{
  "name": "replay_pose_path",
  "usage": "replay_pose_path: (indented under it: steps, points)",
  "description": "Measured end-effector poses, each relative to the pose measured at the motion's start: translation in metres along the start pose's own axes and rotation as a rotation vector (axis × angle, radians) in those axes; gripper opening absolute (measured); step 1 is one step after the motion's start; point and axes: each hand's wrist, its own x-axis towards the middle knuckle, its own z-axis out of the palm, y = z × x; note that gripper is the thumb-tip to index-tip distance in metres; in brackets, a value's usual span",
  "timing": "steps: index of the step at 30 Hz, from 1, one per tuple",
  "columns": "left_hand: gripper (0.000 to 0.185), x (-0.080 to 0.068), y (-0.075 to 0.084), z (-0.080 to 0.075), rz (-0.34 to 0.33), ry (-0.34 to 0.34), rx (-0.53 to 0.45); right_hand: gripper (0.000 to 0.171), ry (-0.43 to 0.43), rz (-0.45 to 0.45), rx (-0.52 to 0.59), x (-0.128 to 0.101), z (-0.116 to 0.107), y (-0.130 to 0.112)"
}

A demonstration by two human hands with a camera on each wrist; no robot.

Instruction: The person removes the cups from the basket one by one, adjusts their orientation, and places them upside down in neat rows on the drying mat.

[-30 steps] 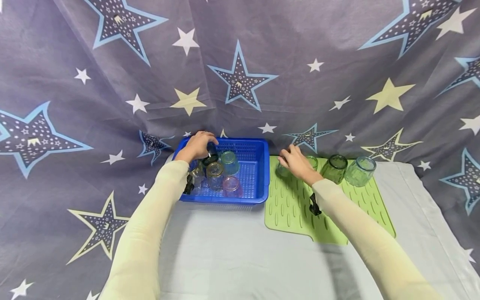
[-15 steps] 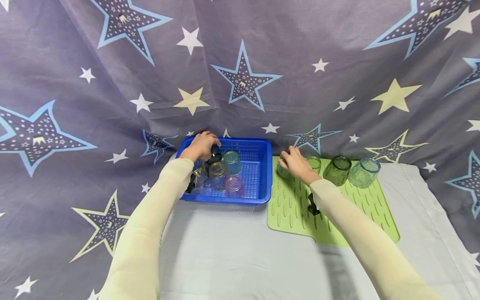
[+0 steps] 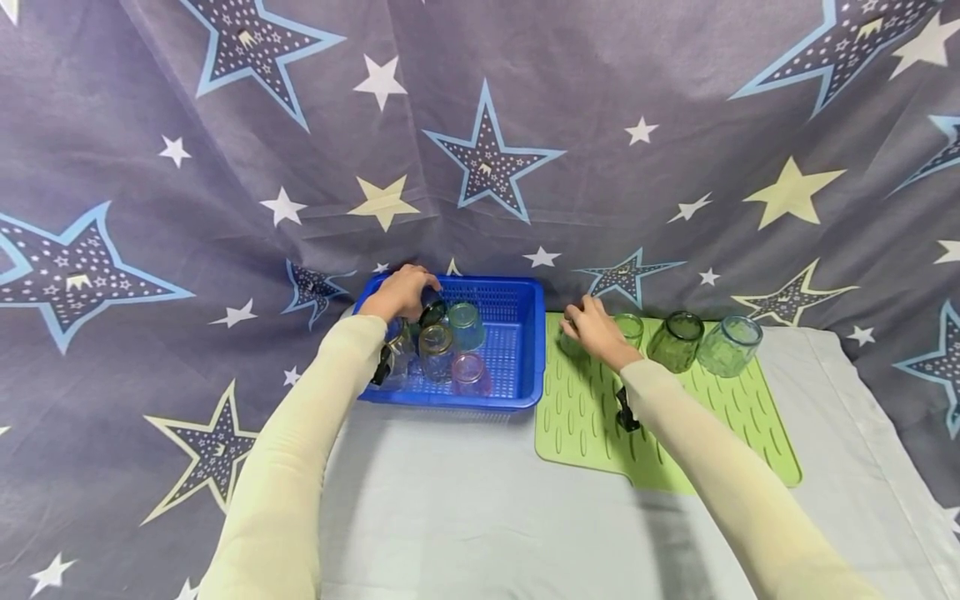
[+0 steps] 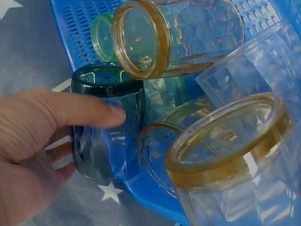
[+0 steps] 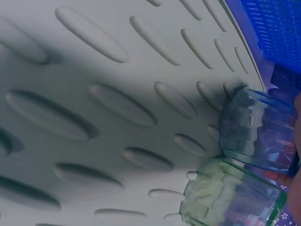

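Note:
In the blue basket's back left corner, my left hand grips a dark blue-grey glass; the left wrist view shows the thumb across its side, just under its thick base, which faces up. My right hand holds a clear bluish glass, bottom up, at the back left of the green mat. Only a bit of that hand shows at the right wrist view's edge. Against this glass stands a green-tinted glass. Farther right on the mat are a dark green glass and a blue-rimmed green glass.
The blue basket also holds an amber-based glass, a pink glass, a teal-green glass and others, some lying on their sides. A star-patterned cloth hangs behind. A white cloth covers the table.
The head view has shifted slightly. My right hand has edged a little to the right with its glass. My left hand stays on the dark glass in nearly the same place.

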Motion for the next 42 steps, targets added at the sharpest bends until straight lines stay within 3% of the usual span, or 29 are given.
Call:
replay_pose_path:
  steps: [7, 17, 30, 35, 42]
  points:
    - [0.059, 0.002, 0.0, 0.004, 0.018, 0.015, 0.085, 0.029, 0.005, -0.005, 0.008, -0.001, 0.002, 0.001]
    - [0.06, 0.001, 0.0, 0.005, 0.016, 0.031, 0.083, 0.029, 0.035, -0.025, -0.018, -0.002, 0.002, 0.0]
    - [0.059, 0.012, -0.004, 0.011, -0.008, 0.044, 0.17, 0.027, 0.039, -0.011, 0.019, -0.003, 0.004, 0.001]
    - [0.065, 0.017, -0.007, 0.013, -0.017, 0.07, 0.152, 0.024, 0.035, -0.001, 0.03, -0.004, 0.004, -0.001]
    - [0.073, 0.011, -0.005, 0.009, 0.004, 0.136, 0.067, 0.025, 0.057, -0.005, 0.045, -0.004, 0.007, 0.001]
